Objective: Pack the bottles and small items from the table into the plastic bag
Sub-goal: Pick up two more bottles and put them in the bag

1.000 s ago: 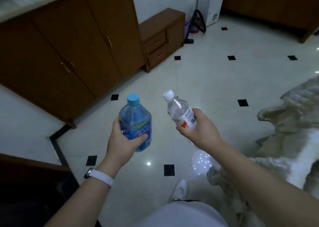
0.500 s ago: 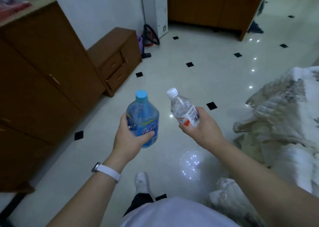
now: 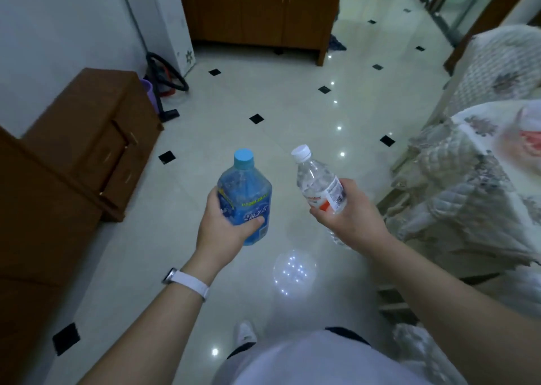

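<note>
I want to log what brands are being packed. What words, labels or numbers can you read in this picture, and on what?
Blue bottle in the left hand: white characters on the label, too blurred to read.
Clear bottle in the right hand: red lettering, small print and a barcode on its white and orange label, none legible.
White cabinet by the wall: only star-shaped decorations, no text.
No text can be quoted.

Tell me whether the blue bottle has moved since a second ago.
Yes. The blue bottle, gripped in the left hand, has travelled past the low drawer cabinet, towards the far wooden cabinet; the camera turned too.
</note>
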`<state>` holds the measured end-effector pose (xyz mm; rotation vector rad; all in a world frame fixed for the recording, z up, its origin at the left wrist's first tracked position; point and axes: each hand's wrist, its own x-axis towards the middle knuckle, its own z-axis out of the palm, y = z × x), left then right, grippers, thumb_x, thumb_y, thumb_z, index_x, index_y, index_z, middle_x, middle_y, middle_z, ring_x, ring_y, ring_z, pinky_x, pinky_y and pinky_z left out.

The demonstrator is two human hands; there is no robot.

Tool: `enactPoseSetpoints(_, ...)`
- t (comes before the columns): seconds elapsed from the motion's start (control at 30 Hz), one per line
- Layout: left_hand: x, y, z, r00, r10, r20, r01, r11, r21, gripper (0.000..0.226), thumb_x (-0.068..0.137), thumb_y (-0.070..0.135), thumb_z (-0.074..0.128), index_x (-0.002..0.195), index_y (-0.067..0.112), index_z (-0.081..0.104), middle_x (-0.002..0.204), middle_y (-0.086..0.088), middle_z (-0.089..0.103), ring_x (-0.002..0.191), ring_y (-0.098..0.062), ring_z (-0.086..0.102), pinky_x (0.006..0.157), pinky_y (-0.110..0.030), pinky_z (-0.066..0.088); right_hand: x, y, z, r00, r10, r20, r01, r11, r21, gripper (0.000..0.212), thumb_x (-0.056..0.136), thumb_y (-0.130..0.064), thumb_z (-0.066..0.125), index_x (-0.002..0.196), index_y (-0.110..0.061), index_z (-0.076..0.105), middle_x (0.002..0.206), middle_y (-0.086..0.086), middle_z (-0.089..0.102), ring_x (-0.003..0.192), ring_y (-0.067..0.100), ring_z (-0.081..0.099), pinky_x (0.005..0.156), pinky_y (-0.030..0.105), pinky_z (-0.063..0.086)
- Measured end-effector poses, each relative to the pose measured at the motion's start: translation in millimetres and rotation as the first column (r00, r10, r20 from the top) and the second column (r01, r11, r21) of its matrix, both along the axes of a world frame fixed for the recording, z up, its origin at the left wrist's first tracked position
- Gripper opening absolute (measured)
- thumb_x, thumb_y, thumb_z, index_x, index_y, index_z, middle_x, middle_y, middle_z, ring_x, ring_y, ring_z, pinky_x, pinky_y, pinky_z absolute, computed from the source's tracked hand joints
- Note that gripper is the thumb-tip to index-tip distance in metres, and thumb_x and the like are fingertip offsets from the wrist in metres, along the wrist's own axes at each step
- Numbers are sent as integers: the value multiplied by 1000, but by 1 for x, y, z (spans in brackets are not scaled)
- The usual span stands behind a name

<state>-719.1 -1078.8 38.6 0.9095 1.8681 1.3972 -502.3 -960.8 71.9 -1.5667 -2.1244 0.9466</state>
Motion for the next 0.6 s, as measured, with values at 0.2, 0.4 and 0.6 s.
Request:
enactPoseSetpoints(0.2, -31, 70, -10, 985, -166, 46, 168, 985, -27, 78, 67, 14, 89, 122, 41, 40, 114, 29, 55, 94, 23, 54, 79, -13, 45, -5, 30, -3, 980, -196, 37, 196, 980, -14, 47, 70, -47, 77, 105, -36, 47, 88, -19, 62, 80, 5, 61, 69, 30, 49)
enactPoseSetpoints(0.4, -33, 145, -28, 951, -307, 35, 309, 949, -64, 78, 65, 12, 89, 124, 33, 42, 115, 24, 56, 95, 20, 56, 74, -2, 45, 4, 74, -32, 918, -396, -15, 394, 917, -61, 50, 71, -43, 79, 108, -29, 49, 89, -16, 58, 79, 7, 59, 72, 29, 45)
enactPoseSetpoints(0.6, -35, 233, -31, 949, -316, 3, 313, 941, -131, 78, 65, 11, 89, 127, 31, 45, 115, 23, 58, 93, 18, 58, 75, -7, 48, -15, 161, -58, 880, -455, -137, 435, 887, -151, 46, 71, -42, 80, 103, -32, 48, 86, -20, 58, 78, -4, 59, 68, 26, 45)
